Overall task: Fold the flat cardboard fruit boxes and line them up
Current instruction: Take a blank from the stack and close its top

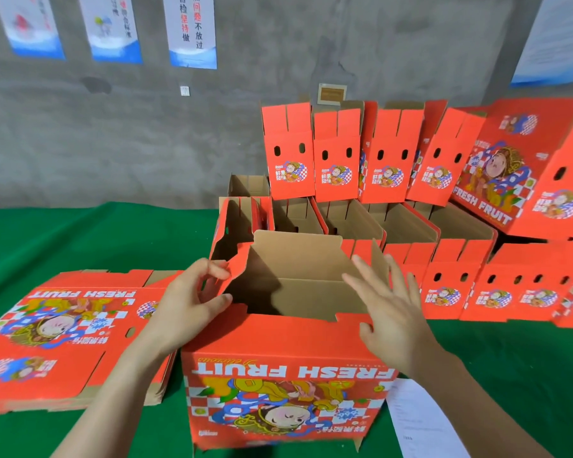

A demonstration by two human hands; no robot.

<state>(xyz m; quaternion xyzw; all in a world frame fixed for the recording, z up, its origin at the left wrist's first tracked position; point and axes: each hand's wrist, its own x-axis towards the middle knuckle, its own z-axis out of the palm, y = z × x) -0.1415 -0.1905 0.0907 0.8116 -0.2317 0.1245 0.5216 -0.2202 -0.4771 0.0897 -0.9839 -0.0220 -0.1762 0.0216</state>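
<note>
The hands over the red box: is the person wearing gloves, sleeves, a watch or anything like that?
No. The left hand and the right hand are both bare, with no gloves, rings or watch in sight. The left forearm and the right forearm are bare too, down to the bottom edge of the picture, so no sleeve shows.

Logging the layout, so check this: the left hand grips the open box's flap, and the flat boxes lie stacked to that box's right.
Wrong side: the head view shows the flat boxes stacked to the left of the open box. The left hand does grip its flap.
</note>
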